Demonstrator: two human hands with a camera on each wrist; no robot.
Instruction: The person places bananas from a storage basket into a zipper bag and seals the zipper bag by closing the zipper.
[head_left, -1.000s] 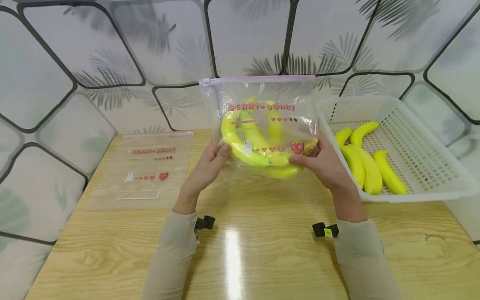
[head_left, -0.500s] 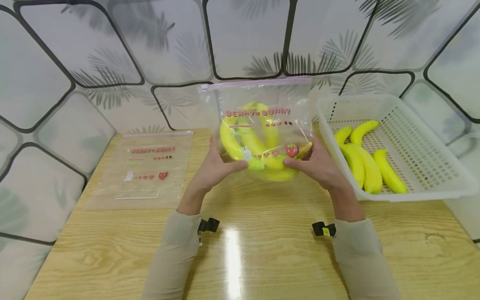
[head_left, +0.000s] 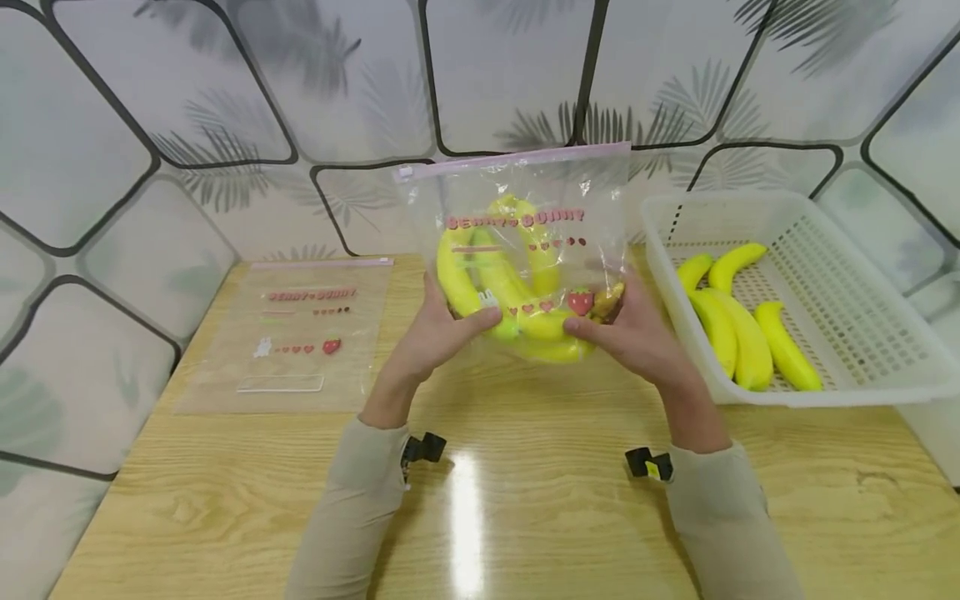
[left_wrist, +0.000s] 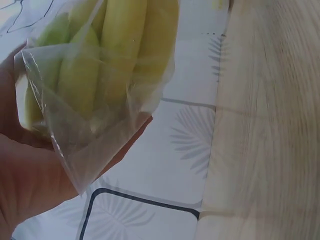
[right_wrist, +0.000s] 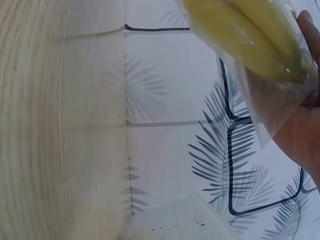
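Note:
A clear zip bag (head_left: 517,187) with a pink top strip and red "Berry Bunny" print is held up over the table. Several yellow bananas (head_left: 502,279) lie inside it, some with green tips. My left hand (head_left: 431,337) grips the bag's lower left side, thumb across the front. On the lower right, my right hand (head_left: 633,333) holds it the same way. In the left wrist view the bag's corner hangs below the bananas (left_wrist: 120,50), beside the palm. The right wrist view has the other corner and the bananas (right_wrist: 250,40) against the right hand. Most fingers are hidden behind the bag.
A second zip bag (head_left: 300,367) lies flat on the wooden table (head_left: 540,500) at the left. To the right stands a white plastic basket (head_left: 862,396) with several loose bananas (head_left: 738,333) in it. A patterned wall covering (head_left: 510,75) rises behind the table.
My left hand has shifted right and inward along the bag, its thumb now lying further across the front. The bag tilts slightly, its right top corner higher. The bananas inside have settled closer together.

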